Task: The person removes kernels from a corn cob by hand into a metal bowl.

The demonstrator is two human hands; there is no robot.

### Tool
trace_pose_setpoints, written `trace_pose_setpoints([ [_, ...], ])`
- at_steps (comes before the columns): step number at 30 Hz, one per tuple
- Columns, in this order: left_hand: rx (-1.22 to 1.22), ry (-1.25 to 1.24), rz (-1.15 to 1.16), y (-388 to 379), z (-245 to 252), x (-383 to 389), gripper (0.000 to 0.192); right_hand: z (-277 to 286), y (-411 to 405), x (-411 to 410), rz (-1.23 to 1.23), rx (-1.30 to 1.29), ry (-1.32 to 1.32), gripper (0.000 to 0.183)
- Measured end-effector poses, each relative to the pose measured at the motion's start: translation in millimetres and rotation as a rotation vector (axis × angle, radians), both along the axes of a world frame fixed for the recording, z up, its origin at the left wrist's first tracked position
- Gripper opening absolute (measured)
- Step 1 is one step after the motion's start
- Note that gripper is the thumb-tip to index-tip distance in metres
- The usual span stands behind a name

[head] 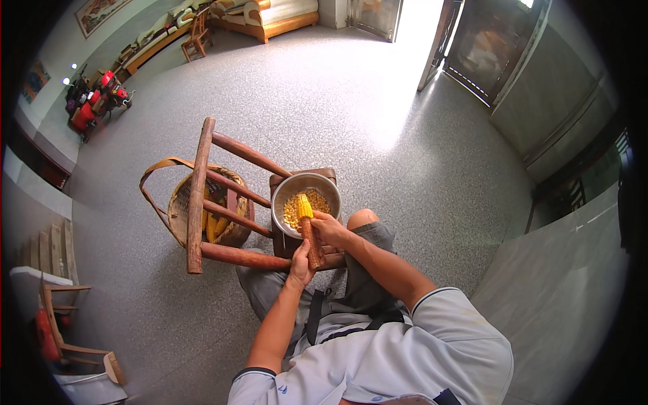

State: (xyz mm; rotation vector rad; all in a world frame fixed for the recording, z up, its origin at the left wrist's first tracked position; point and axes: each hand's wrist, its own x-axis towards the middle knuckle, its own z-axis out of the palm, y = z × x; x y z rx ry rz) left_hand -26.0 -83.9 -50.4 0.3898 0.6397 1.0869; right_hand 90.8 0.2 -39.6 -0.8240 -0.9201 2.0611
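An ear of dried corn (311, 238) is held over the near rim of a metal bowl (336, 195). Yellow kernels cover only its far end; the rest is bare reddish cob. My left hand (302, 266) grips the bare near part of the cob. Higher up, my right hand (329, 228) is on the cob, its thumb by the edge of the remaining kernels. Loose corn kernels (319, 198) lie in the bowl, which rests on the seat of a wooden chair (326, 174). My fingers partly hide the cob.
Left of the bowl, the chair's wooden backrest (201, 202) reaches across a woven basket (177, 212) holding corn ears (216, 228). A red motorbike (101, 104) stands at the far left. A wooden sofa (283, 23) is at the back, near an open door (372, 17).
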Motion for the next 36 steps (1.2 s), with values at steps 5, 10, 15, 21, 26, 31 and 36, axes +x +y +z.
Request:
trace_pose_setpoints([
  [5, 0.016, -0.001, -0.012, 0.3, -1.1, -0.2, 0.036, -4.8, 1.9, -0.3, 0.004, -0.01, -0.095, 0.024],
  [10, -0.067, -0.362, -0.044, 1.4, -6.8, -8.3, 0.037, -5.4, 2.6, -0.5, -0.049, -0.105, 0.035, 0.03],
  [15, -0.08, -0.365, -0.047, 3.0, -6.0, -7.8, 0.038, -8.4, 6.7, -1.3, -0.199, -0.313, 0.131, 0.04],
  [21, -0.202, -0.181, 0.054, 3.6, -1.7, -2.4, 0.04, -9.1, 4.8, 0.4, -0.128, -0.209, 0.063, 0.033],
  [26, -0.159, -0.276, 0.039, 4.5, -7.0, -9.3, 0.04, -8.9, 5.6, -0.9, -0.172, -0.143, 0.036, 0.035],
  [31, -0.136, -0.269, 0.047, 3.4, -3.5, -12.8, 0.04, 3.2, 2.3, -5.9, -0.156, -0.189, 0.103, 0.042],
  [36, -0.114, -0.183, 0.022, 4.0, -2.3, -4.7, 0.043, -25.1, 9.5, 2.2, -0.091, 0.252, -0.148, 0.056],
])
